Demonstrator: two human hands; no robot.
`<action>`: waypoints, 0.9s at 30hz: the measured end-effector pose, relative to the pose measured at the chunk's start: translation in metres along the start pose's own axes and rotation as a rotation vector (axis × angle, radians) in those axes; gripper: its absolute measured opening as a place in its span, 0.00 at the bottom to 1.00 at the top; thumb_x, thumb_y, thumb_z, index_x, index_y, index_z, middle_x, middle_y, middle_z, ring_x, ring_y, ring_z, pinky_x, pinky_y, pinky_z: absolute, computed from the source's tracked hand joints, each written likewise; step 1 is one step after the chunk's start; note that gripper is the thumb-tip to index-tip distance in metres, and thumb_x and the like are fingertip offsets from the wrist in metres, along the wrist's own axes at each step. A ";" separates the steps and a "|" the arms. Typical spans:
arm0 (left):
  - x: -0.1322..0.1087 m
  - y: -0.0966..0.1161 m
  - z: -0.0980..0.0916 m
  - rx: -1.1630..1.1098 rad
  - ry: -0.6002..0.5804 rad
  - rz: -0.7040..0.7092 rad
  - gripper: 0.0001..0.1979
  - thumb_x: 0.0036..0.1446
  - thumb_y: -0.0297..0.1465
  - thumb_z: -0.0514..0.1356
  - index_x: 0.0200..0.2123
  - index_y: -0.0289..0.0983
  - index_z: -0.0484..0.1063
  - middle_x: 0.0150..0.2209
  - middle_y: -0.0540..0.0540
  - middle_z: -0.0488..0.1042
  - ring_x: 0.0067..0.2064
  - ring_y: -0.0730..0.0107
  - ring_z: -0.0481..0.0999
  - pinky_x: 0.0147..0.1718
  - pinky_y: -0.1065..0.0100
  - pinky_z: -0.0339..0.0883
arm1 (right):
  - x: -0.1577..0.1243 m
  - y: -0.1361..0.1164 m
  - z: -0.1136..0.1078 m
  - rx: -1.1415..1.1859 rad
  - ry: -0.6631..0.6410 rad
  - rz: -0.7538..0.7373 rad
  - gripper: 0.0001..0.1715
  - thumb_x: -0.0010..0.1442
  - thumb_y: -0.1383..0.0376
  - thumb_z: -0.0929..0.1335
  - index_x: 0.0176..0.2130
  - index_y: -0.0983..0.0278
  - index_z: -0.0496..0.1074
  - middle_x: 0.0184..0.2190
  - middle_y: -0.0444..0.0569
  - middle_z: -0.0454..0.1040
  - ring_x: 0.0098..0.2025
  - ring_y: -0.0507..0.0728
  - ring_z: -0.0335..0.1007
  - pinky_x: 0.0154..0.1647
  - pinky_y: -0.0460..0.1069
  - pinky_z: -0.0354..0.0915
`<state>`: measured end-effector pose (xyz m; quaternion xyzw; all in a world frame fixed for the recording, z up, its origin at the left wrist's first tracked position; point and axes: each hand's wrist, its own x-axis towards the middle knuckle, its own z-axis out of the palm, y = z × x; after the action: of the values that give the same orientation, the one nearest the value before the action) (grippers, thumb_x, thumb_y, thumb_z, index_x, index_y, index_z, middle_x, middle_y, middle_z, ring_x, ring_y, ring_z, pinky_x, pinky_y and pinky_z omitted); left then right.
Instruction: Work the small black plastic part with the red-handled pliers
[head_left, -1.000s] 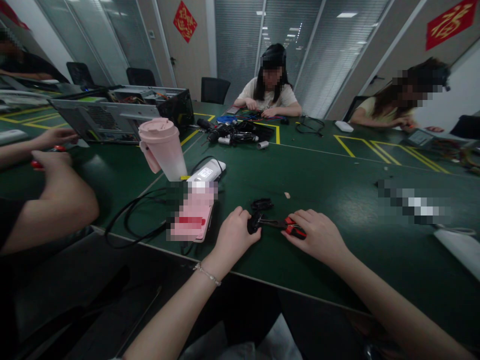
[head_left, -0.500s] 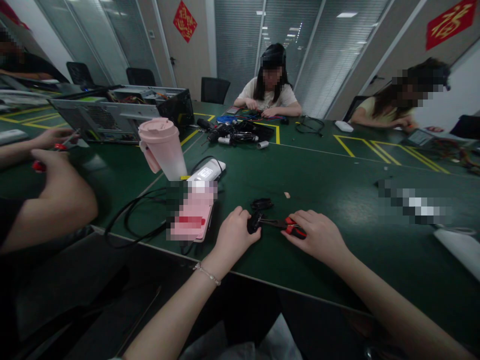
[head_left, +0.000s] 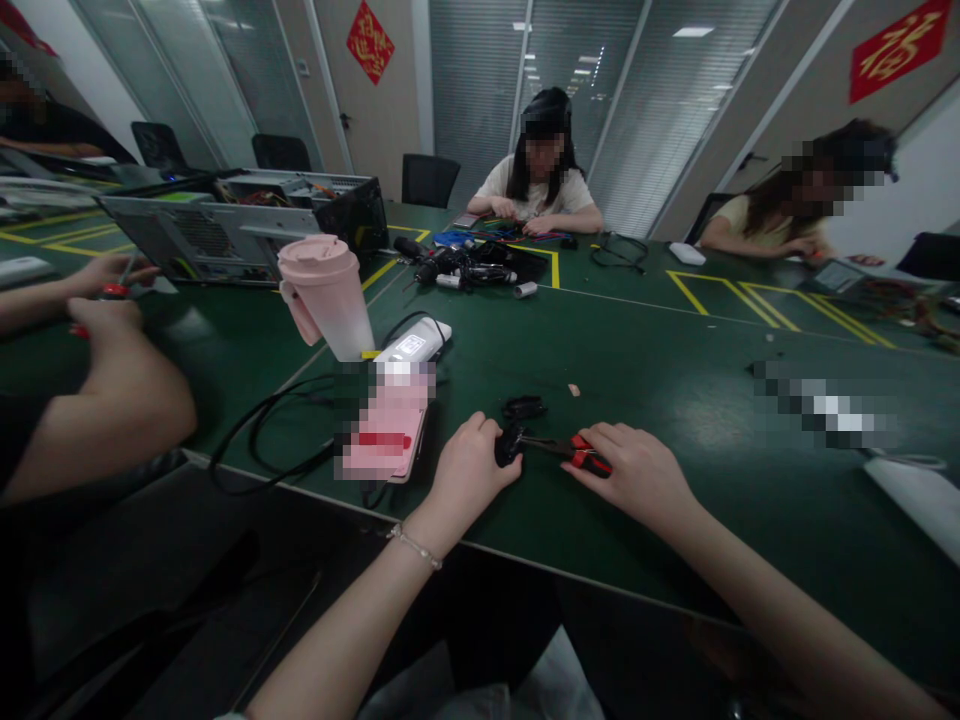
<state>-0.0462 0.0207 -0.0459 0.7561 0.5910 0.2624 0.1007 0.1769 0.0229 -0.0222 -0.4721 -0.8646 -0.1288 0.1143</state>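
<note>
My left hand (head_left: 474, 458) is closed around a small black plastic part (head_left: 511, 442), pinning it close to the green table (head_left: 645, 360). The part's exact kind is too small and dark to tell. My right hand (head_left: 637, 468) grips the red and black handles of a pair of pliers (head_left: 581, 453). Their long metal jaws point left and reach the black part beside my left fingertips; whether they pinch it I cannot tell. Just beyond lies another black piece (head_left: 523, 407), apart from both hands. A small tan scrap (head_left: 574, 390) rests further right.
To the left are a pink phone (head_left: 386, 430), a white power bank (head_left: 414, 345), a pink tumbler (head_left: 326, 300) and a black cable (head_left: 251, 440). Behind stand an open computer case (head_left: 225, 240) and a cordless drill (head_left: 427, 268). A co-worker's hand (head_left: 109, 305) holds a red-handled screwdriver at left.
My hands, the pliers and the black part look almost unmoved. At the left, the co-worker's hands and screwdriver have shifted slightly.
</note>
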 end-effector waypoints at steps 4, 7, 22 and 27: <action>0.000 -0.001 0.001 0.018 0.007 0.011 0.11 0.47 0.36 0.60 0.32 0.35 0.67 0.34 0.47 0.66 0.33 0.67 0.69 0.32 0.67 0.66 | 0.001 -0.001 -0.001 0.016 -0.033 0.032 0.23 0.56 0.49 0.61 0.36 0.65 0.71 0.32 0.52 0.73 0.31 0.54 0.66 0.29 0.48 0.58; 0.000 -0.001 0.002 0.011 0.008 0.015 0.11 0.48 0.36 0.60 0.32 0.35 0.67 0.34 0.47 0.66 0.34 0.67 0.69 0.33 0.67 0.66 | 0.003 0.000 -0.002 0.037 -0.058 0.044 0.21 0.56 0.50 0.61 0.36 0.64 0.71 0.32 0.50 0.73 0.30 0.54 0.66 0.29 0.48 0.58; 0.000 0.001 -0.001 0.030 0.004 0.021 0.10 0.48 0.35 0.61 0.32 0.36 0.67 0.34 0.47 0.66 0.34 0.66 0.70 0.33 0.67 0.65 | 0.002 -0.002 -0.002 -0.021 -0.016 0.014 0.22 0.56 0.52 0.61 0.37 0.67 0.71 0.33 0.53 0.73 0.31 0.55 0.65 0.31 0.49 0.57; 0.000 0.000 0.001 0.022 0.011 0.026 0.11 0.48 0.36 0.60 0.33 0.36 0.67 0.34 0.47 0.66 0.34 0.66 0.70 0.33 0.67 0.65 | 0.002 -0.002 -0.002 -0.013 -0.019 0.004 0.22 0.56 0.52 0.61 0.37 0.67 0.71 0.32 0.53 0.73 0.31 0.55 0.65 0.31 0.49 0.57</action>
<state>-0.0460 0.0204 -0.0469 0.7634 0.5845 0.2614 0.0854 0.1747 0.0229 -0.0197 -0.4760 -0.8637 -0.1298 0.1034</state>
